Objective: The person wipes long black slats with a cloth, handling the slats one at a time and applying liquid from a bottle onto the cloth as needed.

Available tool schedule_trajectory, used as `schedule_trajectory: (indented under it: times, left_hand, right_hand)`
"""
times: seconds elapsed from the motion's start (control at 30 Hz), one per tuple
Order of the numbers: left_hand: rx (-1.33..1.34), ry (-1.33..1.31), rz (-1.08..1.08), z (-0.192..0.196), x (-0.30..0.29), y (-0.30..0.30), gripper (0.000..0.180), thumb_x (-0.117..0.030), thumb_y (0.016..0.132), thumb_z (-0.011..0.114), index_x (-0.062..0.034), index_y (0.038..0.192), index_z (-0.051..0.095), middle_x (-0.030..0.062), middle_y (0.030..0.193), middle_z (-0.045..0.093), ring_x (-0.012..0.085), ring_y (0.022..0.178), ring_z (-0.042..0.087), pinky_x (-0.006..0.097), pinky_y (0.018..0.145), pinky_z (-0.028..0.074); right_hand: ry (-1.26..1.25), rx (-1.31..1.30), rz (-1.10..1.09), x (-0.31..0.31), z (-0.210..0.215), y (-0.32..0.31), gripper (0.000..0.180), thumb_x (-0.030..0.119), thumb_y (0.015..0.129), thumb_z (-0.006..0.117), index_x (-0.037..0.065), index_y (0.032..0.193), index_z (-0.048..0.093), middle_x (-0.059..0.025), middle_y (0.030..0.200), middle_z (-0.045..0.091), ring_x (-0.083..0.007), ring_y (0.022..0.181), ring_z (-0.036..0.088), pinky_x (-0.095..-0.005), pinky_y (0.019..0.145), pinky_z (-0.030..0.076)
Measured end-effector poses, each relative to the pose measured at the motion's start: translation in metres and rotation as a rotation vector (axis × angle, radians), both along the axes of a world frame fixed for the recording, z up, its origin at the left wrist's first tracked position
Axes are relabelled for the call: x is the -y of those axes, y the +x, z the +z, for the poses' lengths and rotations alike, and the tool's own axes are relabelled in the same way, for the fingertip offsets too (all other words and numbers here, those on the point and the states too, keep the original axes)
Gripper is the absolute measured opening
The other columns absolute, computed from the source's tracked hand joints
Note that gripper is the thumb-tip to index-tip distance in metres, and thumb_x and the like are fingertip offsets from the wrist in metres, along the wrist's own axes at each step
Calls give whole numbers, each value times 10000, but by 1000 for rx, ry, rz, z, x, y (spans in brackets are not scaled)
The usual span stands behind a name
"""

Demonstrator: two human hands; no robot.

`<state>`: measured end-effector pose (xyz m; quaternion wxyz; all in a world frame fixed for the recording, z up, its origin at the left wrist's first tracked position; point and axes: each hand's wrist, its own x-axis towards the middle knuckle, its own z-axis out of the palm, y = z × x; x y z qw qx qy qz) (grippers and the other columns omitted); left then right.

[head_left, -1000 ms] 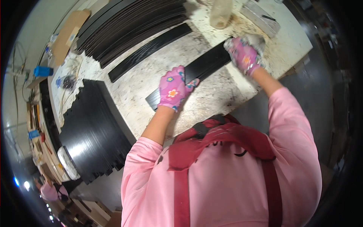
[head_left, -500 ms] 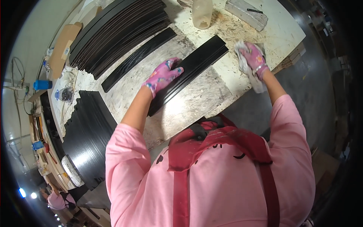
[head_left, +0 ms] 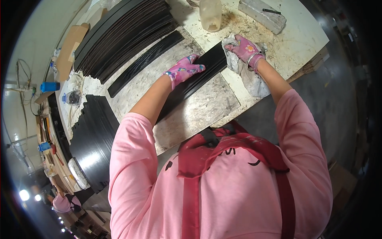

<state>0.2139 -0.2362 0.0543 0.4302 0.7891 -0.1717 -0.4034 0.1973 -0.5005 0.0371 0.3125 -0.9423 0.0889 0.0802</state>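
Observation:
A long black strip [head_left: 203,69] lies slantwise on the stained worktable [head_left: 199,107]. My left hand [head_left: 184,68], in a pink flowered glove, presses flat on the strip near its middle. My right hand [head_left: 243,47], gloved the same, grips a grey-white rag [head_left: 246,73] against the strip's far right end; the rag hangs down over the table edge. A second black strip [head_left: 145,63] lies alone just beyond the first one.
A big stack of black strips [head_left: 123,36] fills the table's far left. A cloudy plastic bottle [head_left: 210,15] and a grey block [head_left: 262,16] stand at the back. More black panels [head_left: 93,139] are stacked left of me. Another person [head_left: 63,203] in pink is far off.
The view has shifted, so the table sits higher and further right. My right hand with the rag has moved from off the strip's end onto its right end. My left hand still presses the strip.

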Motion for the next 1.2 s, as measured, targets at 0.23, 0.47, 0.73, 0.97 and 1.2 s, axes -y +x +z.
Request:
schedule_trajectory:
  times: [0.23, 0.47, 0.73, 0.97, 1.2]
  left_hand:
    - [66, 9, -72, -7, 13, 16, 705, -337, 866, 669, 56, 1380, 389, 196, 1376, 471, 277, 1277, 435, 328, 1089, 305]
    - [339, -554, 309, 27, -20, 12, 273, 143, 762, 411, 23, 850, 639, 132, 968, 652, 222, 955, 612, 311, 923, 461]
    - [-96, -663, 127, 35, 68, -54, 293, -145, 924, 614, 20, 1155, 543, 35, 1043, 603, 130, 1016, 565, 261, 921, 439]
    - [-44, -799, 270, 57, 40, -37, 78, -30, 901, 607, 22, 958, 599, 95, 844, 651, 154, 710, 616, 250, 654, 487]
    - [1037, -510, -356, 78, 68, -85, 391, -154, 832, 681, -32, 1191, 587, 155, 1228, 567, 345, 1121, 555, 393, 973, 439]
  right_hand:
    - [191, 24, -12, 8, -7, -8, 773, 501, 801, 693, -1, 1341, 460, -246, 1251, 574, -343, 1152, 573, -368, 962, 441]
    - [1644, 98, -170, 92, -2, -83, 333, 137, 977, 504, 25, 1291, 514, -95, 1245, 593, -217, 1143, 575, -380, 1054, 416]
    - [2243, -37, 125, 43, 37, -126, 468, 149, 957, 525, 12, 1387, 398, -136, 1393, 477, -279, 1274, 470, -459, 1092, 355]
    - [1591, 480, -288, 55, 63, -152, 315, 102, 966, 507, -3, 1264, 500, -112, 1185, 612, -199, 1089, 602, -350, 932, 507]
    - [1857, 253, -382, 32, 59, -167, 363, 255, 995, 454, 6, 1247, 536, -134, 1139, 646, -257, 1030, 635, -417, 940, 502]
